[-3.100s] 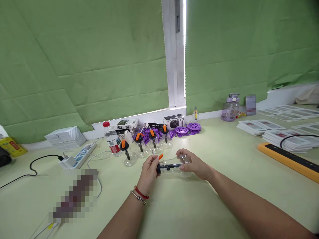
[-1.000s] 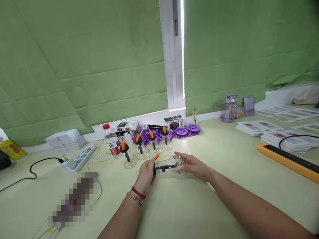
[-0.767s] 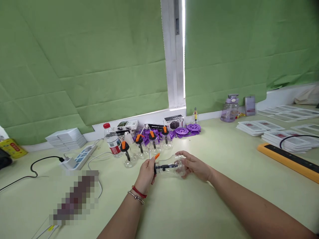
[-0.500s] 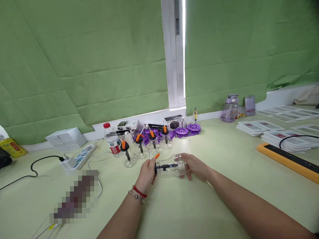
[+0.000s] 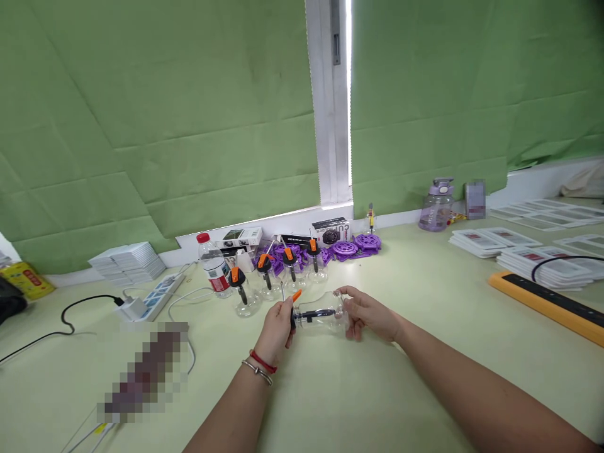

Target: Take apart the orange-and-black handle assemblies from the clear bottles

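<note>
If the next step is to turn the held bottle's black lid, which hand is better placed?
Probably the left hand: it grips the black lid. The right hand is at the opposite end of the clear bottle, so it better suits steadying.

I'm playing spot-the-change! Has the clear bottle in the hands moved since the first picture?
Yes. The clear bottle has moved slightly left, judged against the white window frame.

The pale green tabletop (image 5: 330, 396) carries four clear, orange-topped bottles (image 5: 244, 299) — a red-capped water bottle (image 5: 216, 269) beside them — purple plastic parts (image 5: 345, 250), a white power strip (image 5: 159, 296), a lilac drinking jug (image 5: 436, 211) and an orange-and-black bar (image 5: 547, 308).
</note>
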Available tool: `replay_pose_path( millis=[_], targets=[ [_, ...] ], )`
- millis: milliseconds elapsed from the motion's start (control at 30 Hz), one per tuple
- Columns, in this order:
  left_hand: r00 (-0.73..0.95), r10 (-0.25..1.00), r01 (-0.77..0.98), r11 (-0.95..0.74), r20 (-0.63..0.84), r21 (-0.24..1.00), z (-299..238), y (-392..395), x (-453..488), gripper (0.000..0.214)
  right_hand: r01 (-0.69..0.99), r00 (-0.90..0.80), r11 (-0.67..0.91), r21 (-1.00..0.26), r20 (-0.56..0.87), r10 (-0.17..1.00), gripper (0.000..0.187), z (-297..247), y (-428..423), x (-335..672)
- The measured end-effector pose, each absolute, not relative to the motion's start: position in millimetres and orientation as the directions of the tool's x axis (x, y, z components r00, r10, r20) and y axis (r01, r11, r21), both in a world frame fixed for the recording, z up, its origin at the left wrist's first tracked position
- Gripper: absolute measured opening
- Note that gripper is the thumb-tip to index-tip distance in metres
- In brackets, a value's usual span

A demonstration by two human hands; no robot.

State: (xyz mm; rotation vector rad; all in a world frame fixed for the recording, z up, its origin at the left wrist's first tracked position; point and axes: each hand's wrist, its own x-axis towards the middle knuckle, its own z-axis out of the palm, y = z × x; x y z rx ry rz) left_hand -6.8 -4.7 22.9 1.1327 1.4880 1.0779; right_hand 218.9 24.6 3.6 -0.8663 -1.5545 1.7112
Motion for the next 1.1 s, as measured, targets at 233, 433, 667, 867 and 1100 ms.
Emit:
replay_pose_path(
  millis=[233, 433, 667, 867, 1100],
  targets=[
    [-0.115, 0.976, 0.159, 0.203, -0.186, 0.966, 23, -6, -6, 0.040, 0.021, -0.489, -0.055, -0.998, -0.058, 0.871, 0.051, 1, 26, 215],
    [-0.104, 0.979, 0.152, 0.190, -0.176, 0.970, 21, -6, -7, 0.040, -0.015, -0.426, -0.016, -1.000, -0.008, 0.905, 0.052, 2, 25, 211],
    [-0.130, 0.973, 0.134, 0.208, -0.191, 0.969, 26, -6, -7, 0.037, -0.149, -0.542, -0.026, -0.988, 0.060, 0.838, 0.055, 5, 28, 224],
    [-0.126, 0.975, 0.140, 0.199, -0.182, 0.970, 28, -8, -6, 0.037, -0.080, -0.573, -0.070, -0.994, -0.012, 0.820, 0.050, 3, 29, 225],
    [-0.110, 0.978, 0.163, 0.196, -0.179, 0.967, 26, -7, -4, 0.038, 0.057, -0.517, -0.032, -0.998, -0.057, 0.854, 0.051, -6, 34, 220]
  ],
)
